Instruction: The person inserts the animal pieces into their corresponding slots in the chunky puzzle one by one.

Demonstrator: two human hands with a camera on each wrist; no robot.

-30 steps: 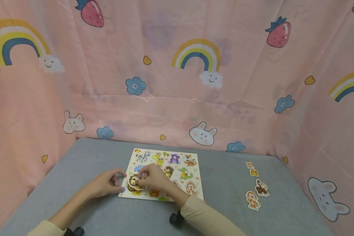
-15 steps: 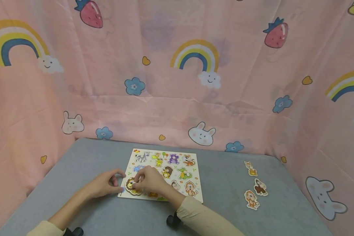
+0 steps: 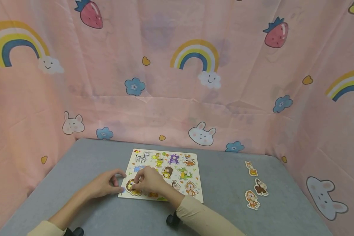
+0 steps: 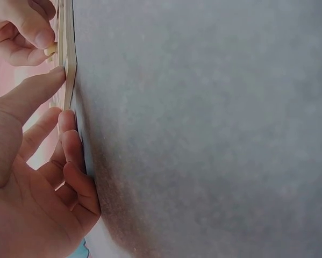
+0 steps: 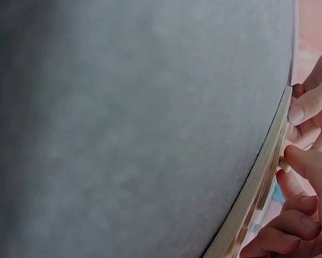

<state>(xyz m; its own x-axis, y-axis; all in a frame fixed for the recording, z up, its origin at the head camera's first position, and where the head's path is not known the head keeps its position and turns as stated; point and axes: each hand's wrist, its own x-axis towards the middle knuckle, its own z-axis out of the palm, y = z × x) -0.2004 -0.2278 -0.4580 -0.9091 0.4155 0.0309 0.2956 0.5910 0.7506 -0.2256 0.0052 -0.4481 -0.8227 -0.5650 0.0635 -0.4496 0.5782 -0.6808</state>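
My right hand (image 3: 150, 180) pinches the small knob (image 5: 284, 164) of a lion puzzle piece (image 3: 130, 185) between thumb and finger. The piece lies over the lower left corner area of the white animal puzzle board (image 3: 199, 186), partly hidden by the fingertips. At the board's left edge, my left hand (image 3: 104, 184) touches with thumb and index finger set well apart. In the left wrist view, its thumb presses the wooden edge (image 4: 70, 59) and the other fingers bend loosely beside it. Printed or fitted animals such as a zebra, a purple bear and a crocodile show on the board.
Three loose pieces lie on the grey table (image 3: 221, 183) to the right: a kangaroo-like piece (image 3: 251, 168), a brown horse-like piece (image 3: 261, 187) and a monkey piece (image 3: 252, 200). A pink patterned curtain (image 3: 165, 108) encloses the table's back and sides.
The lion piece has gone from tilted to lying flat against the board, slightly left of before. My right hand went with it; my left hand has stayed at the board's edge.
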